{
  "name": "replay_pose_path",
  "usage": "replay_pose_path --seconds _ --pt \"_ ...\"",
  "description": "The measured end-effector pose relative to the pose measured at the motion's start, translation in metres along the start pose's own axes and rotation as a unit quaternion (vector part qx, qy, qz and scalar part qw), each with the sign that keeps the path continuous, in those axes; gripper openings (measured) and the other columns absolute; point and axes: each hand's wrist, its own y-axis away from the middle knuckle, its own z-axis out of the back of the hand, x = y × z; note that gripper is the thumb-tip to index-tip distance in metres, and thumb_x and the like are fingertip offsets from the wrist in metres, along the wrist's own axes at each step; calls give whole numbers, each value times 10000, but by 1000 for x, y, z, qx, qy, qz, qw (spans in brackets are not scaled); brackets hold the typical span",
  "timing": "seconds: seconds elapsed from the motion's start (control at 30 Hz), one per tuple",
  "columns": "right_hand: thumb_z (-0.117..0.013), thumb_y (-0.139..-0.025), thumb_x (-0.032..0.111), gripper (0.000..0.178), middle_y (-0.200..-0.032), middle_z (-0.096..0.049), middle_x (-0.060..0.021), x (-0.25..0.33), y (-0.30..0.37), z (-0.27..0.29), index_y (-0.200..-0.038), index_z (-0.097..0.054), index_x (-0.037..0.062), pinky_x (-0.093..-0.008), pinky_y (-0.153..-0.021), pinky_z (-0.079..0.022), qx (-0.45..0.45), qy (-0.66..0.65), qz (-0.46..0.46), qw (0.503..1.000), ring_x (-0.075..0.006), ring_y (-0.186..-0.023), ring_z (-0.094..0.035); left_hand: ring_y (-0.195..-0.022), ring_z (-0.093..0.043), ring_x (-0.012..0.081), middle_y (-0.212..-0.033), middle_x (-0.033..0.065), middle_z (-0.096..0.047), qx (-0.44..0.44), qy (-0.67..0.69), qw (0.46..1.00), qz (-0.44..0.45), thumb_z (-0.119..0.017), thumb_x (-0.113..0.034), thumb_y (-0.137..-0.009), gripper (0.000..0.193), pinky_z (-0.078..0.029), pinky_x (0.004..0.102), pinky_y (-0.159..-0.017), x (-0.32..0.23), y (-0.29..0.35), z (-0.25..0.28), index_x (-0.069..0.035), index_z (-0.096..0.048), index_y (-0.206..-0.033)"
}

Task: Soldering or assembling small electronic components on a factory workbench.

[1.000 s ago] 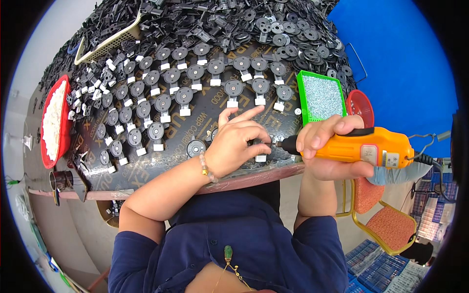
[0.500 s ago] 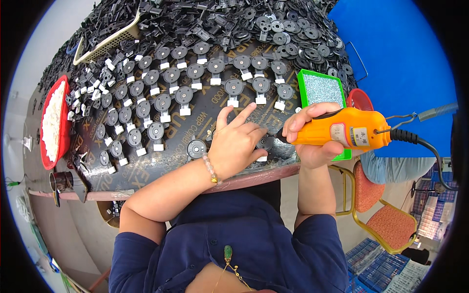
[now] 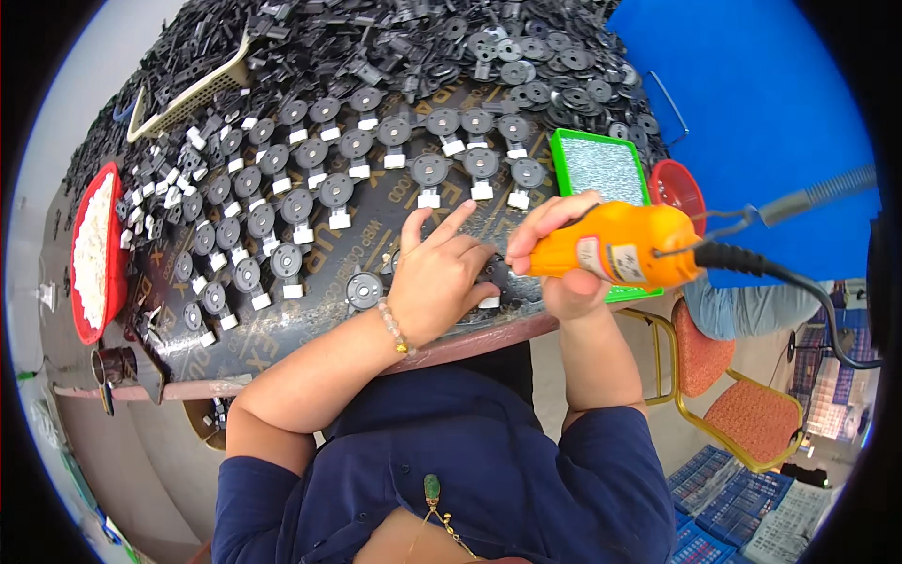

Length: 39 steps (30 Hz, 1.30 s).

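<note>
My right hand (image 3: 567, 252) is wrapped round an orange electric screwdriver (image 3: 648, 246), its front end toward my left hand and its tip hidden. My left hand (image 3: 434, 282) lies low over the table, thumb and index finger at a black disc part (image 3: 490, 270) with a white block (image 3: 489, 303), the other fingers stretched out. The fingers partly cover this disc. Just left of my left hand lies another black disc part (image 3: 364, 290). Beyond, rows of similar discs with white blocks, such as this disc part (image 3: 429, 170), lie on the dark tabletop (image 3: 381, 221).
A green tray (image 3: 601, 167) of small silvery pieces and a red bowl (image 3: 677, 191) stand right. Black parts (image 3: 376, 42) pile up at the back, beside a cream basket (image 3: 193, 94). A red container (image 3: 116, 254) of white pieces sits left. The screwdriver's cable (image 3: 808, 282) trails right.
The view has shifted slightly, moving the table things left. The screwdriver now looks more upright, and its tip, partly seen before, is hidden. My left hand keeps its place at the disc part.
</note>
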Motion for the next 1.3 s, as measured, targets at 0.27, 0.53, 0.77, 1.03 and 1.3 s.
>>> replay_pose_path --seconds 0.27,0.53,0.77,1.03,1.3 --pt "-707 -737 696 764 -751 -616 -122 11 -1 13 -1044 -516 23 -282 -505 -508 -44 -64 29 997 -171 -565 -597 -1315 -484 235 -993 26 -691 -4 -6 1000 1 -816 -303 -693 413 -215 544 -1102 -2 3 -2 -108 -701 -1037" --pt "-697 -780 656 743 -762 -629 -113 45 19 91 -1093 -531 3 -279 -519 -513 -141 133 69 979 -167 -568 -606 -1365 -419 265 -1136 57 -665 24 -70 997 21 -811 -343 -699 561 -115 635 -1143 -18 5 23 -66 -656 -1162" --pt "-695 -786 654 733 -756 -627 -115 29 28 101 -1082 -531 4 -280 -518 -515 -158 113 82 978 -169 -567 -607 -1368 -406 288 -1186 86 -640 58 -102 993 17 -815 -377 -688 645 -109 645 -1149 -23 10 36 -53 -624 -1213" --pt "-688 -790 658 740 -781 -629 -125 27 32 103 -1104 -516 11 -301 -548 -517 -176 120 85 973 -170 -577 -602 -1369 -410 314 -1160 40 -655 2 -61 997 46 -809 -362 -702 528 -82 642 -1140 -1 15 11 -94 -680 -1139" --pt "-653 -787 701 754 -773 -612 -111 38 30 96 -1104 -508 32 -302 -544 -505 -178 144 84 970 -178 -567 -577 -1361 -424 302 -1102 11 -671 -11 -56 998 42 -797 -356 -718 445 -69 656 -1134 4 18 5 -123 -700 -1084"
